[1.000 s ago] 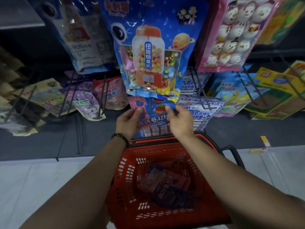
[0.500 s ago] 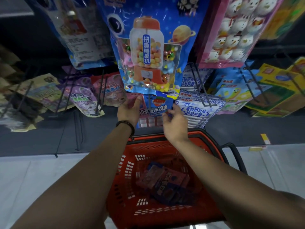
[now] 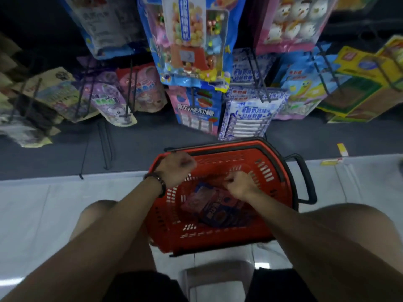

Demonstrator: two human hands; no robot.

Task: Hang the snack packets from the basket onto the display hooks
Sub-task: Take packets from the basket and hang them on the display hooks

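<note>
Several snack packets (image 3: pixel 216 212) left in red basket (image 3: pixel 272 171); hooks (image 3: pixel 255 68) above well stocked. Task judged partway. Left hand (image 3: pixel 176 168) loosely curled at rim, nothing seen held. Right hand (image 3: pixel 239 185) curled over packets; grip indeterminate.

My basket (image 3: pixel 218 238): red, slotted walls, black handle (image 3: pixel 305 177). Inside, pink packet (image 3: pixel 194 201) and dark blue packet (image 3: pixel 218 214). Hung packet (image 3: pixel 196 110): blue, pink at left. Neighbouring white packet (image 3: pixel 250 114): blue ornamental print. My bracelet (image 3: pixel 156 182): dark beads.
</note>
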